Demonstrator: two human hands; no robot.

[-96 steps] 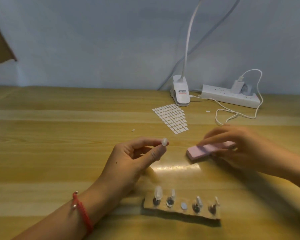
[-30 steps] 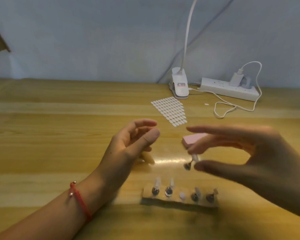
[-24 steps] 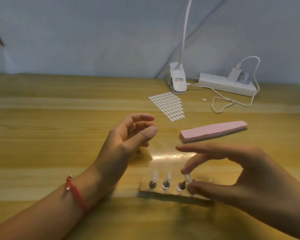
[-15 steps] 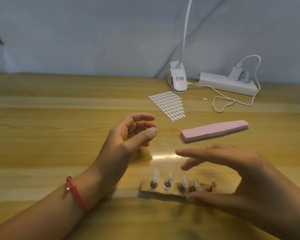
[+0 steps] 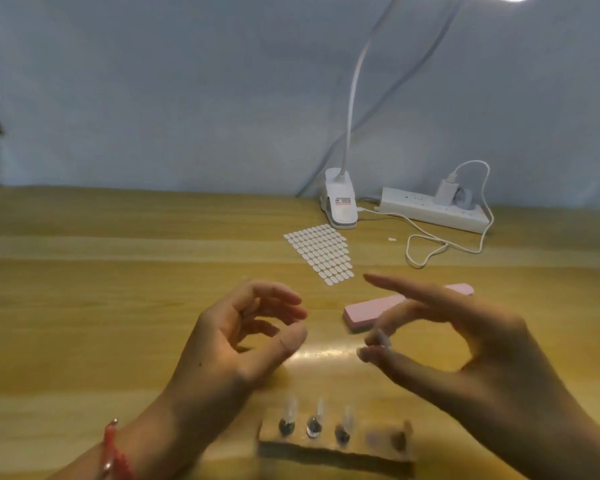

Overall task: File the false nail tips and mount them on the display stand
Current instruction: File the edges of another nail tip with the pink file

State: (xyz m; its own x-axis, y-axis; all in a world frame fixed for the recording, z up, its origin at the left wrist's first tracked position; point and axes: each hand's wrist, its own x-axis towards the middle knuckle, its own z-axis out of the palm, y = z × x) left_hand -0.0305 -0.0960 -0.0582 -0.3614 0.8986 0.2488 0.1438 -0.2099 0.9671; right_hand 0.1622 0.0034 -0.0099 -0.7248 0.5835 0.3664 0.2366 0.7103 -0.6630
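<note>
Right hand pinches small blurred nail tip above display stand; left hand loosely curled, empty.

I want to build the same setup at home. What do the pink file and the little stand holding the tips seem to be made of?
Pink file: probably a foam-cored buffing block; it is thick, matte and uniformly pastel, with no shine.
Display stand: likely cardboard or thin wood; a dull brown strip with a rough edge, though blur leaves it open.
Nail tips on it: clear, glossy plastic by the look.

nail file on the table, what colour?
Pink. The nail file lies on the wooden table, partly behind the right hand; head view shows it.
</note>
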